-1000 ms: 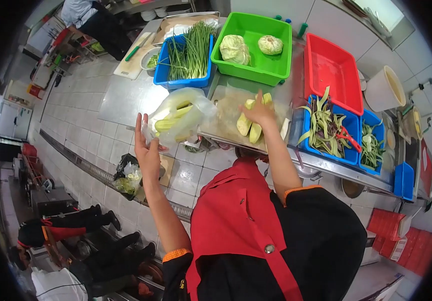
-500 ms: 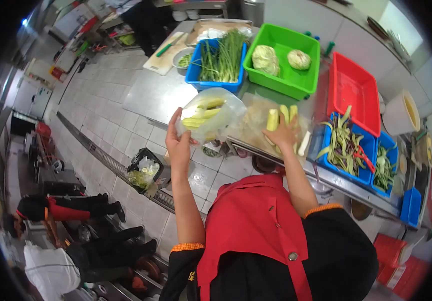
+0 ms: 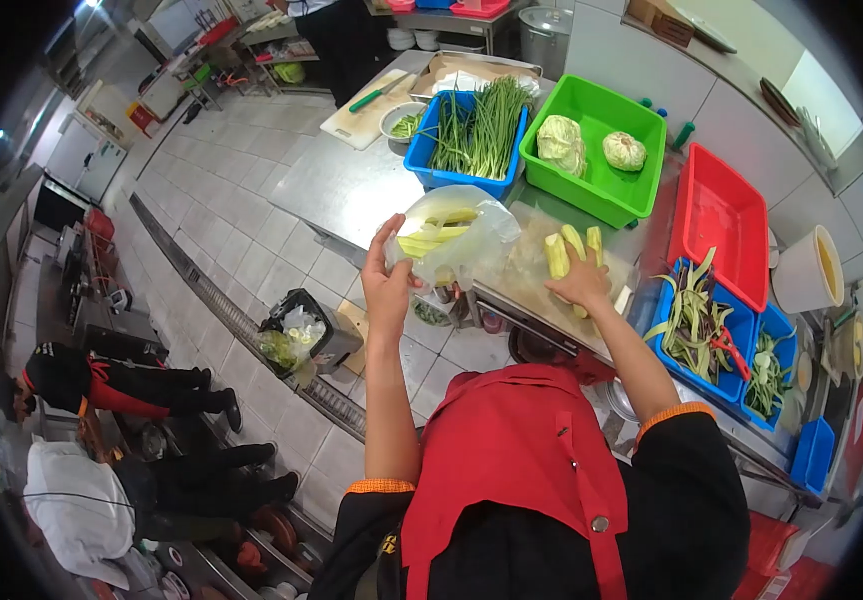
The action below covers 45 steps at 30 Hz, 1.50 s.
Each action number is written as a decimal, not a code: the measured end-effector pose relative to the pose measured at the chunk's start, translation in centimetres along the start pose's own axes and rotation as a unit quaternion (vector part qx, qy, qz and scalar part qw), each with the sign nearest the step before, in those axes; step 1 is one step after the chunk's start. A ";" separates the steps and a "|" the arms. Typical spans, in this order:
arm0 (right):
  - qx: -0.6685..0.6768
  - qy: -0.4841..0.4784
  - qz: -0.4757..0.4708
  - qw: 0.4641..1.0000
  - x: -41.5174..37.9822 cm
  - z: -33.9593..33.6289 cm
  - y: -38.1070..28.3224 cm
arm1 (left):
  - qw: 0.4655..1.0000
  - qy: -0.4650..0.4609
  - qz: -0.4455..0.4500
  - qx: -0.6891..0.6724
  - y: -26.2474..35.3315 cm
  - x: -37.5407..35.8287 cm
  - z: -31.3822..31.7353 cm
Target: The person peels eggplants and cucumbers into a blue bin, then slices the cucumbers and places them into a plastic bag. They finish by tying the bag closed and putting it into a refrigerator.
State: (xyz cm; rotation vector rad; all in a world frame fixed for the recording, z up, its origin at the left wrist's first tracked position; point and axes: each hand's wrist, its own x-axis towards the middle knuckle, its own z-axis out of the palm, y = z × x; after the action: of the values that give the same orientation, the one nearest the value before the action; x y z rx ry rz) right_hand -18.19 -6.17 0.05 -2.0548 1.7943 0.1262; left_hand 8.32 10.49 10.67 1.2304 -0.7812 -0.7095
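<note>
My left hand (image 3: 387,283) grips the edge of a clear plastic bag (image 3: 449,238) that holds several pale yellow-green vegetable pieces and rests at the near edge of the steel counter (image 3: 336,190). My right hand (image 3: 581,282) lies on top of peeled pale yellow vegetable pieces (image 3: 570,249) on a cutting board (image 3: 519,268), fingers curled around them. The bag sits just left of the board.
Behind the board stand a blue tub of long green stalks (image 3: 469,135), a green tub with two cabbages (image 3: 596,150) and an empty red tub (image 3: 719,222). Blue tubs of peelings (image 3: 699,325) sit right. A bin with scraps (image 3: 296,335) stands on the floor; other people are at left and far back.
My left hand has risen from open in the air and taken hold of the bag's edge. My right hand stays on the vegetable pieces. The view has shifted.
</note>
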 end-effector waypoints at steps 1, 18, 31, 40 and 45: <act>0.013 0.002 -0.006 1.000 0.1 -0.6 0.2 | 1.000 0.000 -0.001 -0.003 0.1 0.0 -0.1; 0.710 -0.604 -0.164 0.322 -5.1 -5.7 -11.8 | 0.993 0.000 -0.013 0.121 1.9 -1.3 0.0; 0.820 -0.131 -0.122 0.544 -3.1 -0.5 -21.3 | 0.993 -0.004 0.005 0.117 4.0 -1.3 -1.2; 0.460 0.135 -0.384 0.789 0.6 5.7 -20.2 | 0.997 0.046 0.036 0.046 5.0 2.1 -2.3; 0.284 0.070 -0.487 0.823 -0.8 -1.7 -18.1 | 0.994 0.095 0.055 0.011 5.4 2.1 -5.4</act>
State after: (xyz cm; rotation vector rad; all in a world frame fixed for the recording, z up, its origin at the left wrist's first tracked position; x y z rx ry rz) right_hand -1.23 -4.40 6.29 -2.2367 0.5115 -0.7662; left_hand 14.30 12.68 15.41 1.2452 -0.6951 -0.4867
